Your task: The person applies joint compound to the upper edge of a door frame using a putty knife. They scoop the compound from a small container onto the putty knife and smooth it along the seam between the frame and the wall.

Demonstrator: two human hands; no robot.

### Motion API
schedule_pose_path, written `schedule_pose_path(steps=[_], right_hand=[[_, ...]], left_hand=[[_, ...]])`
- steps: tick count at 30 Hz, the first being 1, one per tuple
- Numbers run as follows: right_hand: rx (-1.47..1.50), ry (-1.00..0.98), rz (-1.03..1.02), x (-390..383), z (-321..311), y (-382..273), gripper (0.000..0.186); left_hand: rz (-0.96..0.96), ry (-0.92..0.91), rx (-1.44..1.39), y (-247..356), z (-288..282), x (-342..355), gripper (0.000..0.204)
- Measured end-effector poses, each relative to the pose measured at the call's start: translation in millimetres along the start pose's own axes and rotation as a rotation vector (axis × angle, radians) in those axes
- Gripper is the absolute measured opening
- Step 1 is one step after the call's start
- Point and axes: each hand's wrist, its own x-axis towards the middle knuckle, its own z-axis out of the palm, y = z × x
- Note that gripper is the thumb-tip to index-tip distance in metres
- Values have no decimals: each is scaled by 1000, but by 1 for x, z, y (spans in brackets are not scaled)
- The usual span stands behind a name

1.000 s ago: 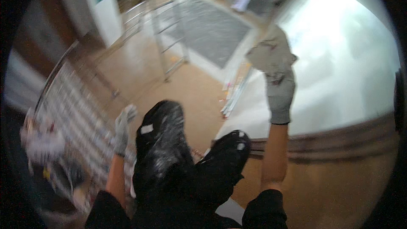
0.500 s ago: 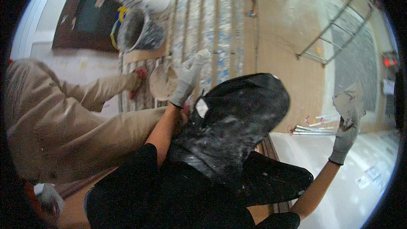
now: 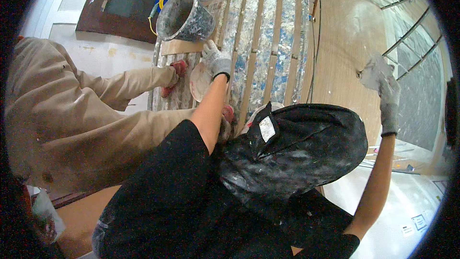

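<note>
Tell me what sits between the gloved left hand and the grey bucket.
In the head view, a tan board lies on the paint-spattered planks between the left hand and the bucket.

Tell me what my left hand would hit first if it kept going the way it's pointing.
Probably the paint-spattered bucket. Your gloved left hand points up the streaked planks toward it, past the round white dish beside it. Depth is unclear, so it may pass just right.

Gloved left hand (image 3: 216,61) at 12 o'clock rests on the rim of a shallow round pan (image 3: 200,81) on paint-spattered planks (image 3: 268,29). Grey bucket (image 3: 184,17) just beyond, at 11. Gloved right hand (image 3: 387,91) at 3 o'clock grips a pale trowel blade (image 3: 373,73). A co-worker's beige sleeve (image 3: 129,84) reaches in from 9.
</note>
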Motion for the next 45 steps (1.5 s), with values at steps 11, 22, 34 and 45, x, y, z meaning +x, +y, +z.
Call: schedule_pose_path(steps=[11, 22, 34, 45], right_hand=[[274, 320, 198, -10, 54, 38, 25], [436, 296, 320, -52, 115, 84, 23], [346, 146, 344, -56, 151, 100, 27], [244, 69, 342, -60, 166, 116, 35]], left_hand=[[781, -905, 694, -4, 20, 108, 39], [909, -1456, 893, -58, -52, 102, 36], [709, -1605, 253, -131, -19, 116, 34], [606, -1252, 66, -116, -14, 38, 37]])
